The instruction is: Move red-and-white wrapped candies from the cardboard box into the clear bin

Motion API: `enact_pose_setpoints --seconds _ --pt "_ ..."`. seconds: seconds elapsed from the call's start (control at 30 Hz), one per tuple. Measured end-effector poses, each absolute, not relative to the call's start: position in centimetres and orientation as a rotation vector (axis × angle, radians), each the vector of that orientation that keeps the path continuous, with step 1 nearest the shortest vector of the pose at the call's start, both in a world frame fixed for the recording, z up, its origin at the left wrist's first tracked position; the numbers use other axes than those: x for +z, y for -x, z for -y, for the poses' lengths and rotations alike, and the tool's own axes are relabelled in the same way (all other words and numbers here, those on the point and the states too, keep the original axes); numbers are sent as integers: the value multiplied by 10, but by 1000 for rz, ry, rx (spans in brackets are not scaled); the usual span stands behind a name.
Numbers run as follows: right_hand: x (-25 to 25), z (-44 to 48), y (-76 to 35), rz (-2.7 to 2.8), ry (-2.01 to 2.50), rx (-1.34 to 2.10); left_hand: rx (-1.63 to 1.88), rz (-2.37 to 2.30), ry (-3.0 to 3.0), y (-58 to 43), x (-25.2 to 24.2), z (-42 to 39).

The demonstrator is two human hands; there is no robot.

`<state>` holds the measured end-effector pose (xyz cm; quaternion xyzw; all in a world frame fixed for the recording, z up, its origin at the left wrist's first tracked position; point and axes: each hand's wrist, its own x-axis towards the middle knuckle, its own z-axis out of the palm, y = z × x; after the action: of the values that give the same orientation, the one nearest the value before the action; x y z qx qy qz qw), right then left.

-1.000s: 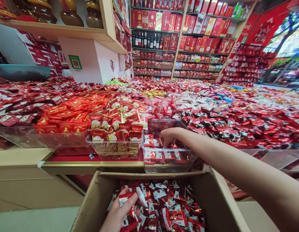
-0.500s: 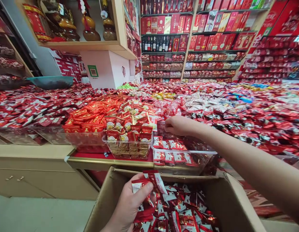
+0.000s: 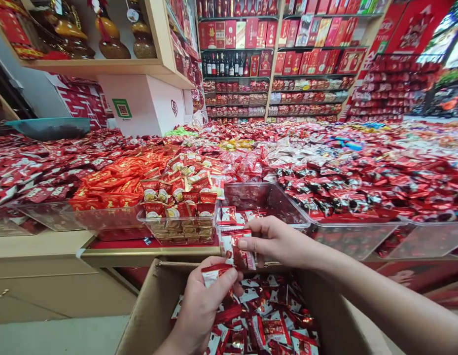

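Bottom centre: your left hand [image 3: 201, 310] is inside the cardboard box [image 3: 147, 315]. Fingers are curled closed round a small bunch of red-and-white packets [image 3: 214, 272], with the thumb pressed across the top. The bunch pokes up level with the box's far rim.

Just above it, your right hand [image 3: 273, 241] comes in from the lower right. Thumb and forefinger are pinched on a second clump of packets [image 3: 239, 250], other fingers tucked in behind. The wrappers overlap there, so I can't tell if the two hands share one bunch or hold separate ones.

Loose packets [image 3: 273, 325] of the same kind fill the box under both hands.

Next back, centre frame: a clear bin [image 3: 284, 207] on the gold counter edge [image 3: 147, 254], directly behind the box. There's a low layer of matching packets at its near left corner [image 3: 229, 215].

Touching its left side is a smaller bin of durian candies [image 3: 180, 217], stacked above the rim. Left of that is an orange-red packet heap [image 3: 118, 177]. To the right, dark red candy heaps [image 3: 362, 187] run to the frame edge.

Far:
- Teal tray [image 3: 47, 128], upper left.
- White block with a green QR code [image 3: 140, 103], beside the tray.
- Jars [image 3: 110, 37] on the shelf, top left.
- Bottles [image 3: 225, 61] and red boxes on the wall shelves, top centre.
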<state>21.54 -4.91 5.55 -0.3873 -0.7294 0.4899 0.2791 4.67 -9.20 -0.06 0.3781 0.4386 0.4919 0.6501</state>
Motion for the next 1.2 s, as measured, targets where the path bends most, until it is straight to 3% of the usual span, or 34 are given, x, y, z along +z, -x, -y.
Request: enact_pose_setpoints --seconds 0.1,0.3,0.37,0.53,0.63,0.73,0.93,1.2 --pt "56 52 -214 1846 960 1576 1147 -960 -759 -47 -2 91" --pt "52 54 -203 1807 983 1475 1160 -944 -666 -43 -1 91" --pt "50 58 -198 1865 1039 1234 1178 -966 -672 -41 -4 91" --pt "35 83 -182 2213 1082 199 1246 -924 -733 -40 -13 95" --pt "19 97 -172 2315 956 -29 1243 -861 -694 -42 -18 101" --pt "7 101 -168 2293 922 41 1237 -899 -613 -42 -22 103" --pt "-1 99 -172 2071 986 495 1107 -912 -403 -34 -22 97" --pt "-2 93 -183 1959 998 622 1009 -972 -514 -30 -23 94"
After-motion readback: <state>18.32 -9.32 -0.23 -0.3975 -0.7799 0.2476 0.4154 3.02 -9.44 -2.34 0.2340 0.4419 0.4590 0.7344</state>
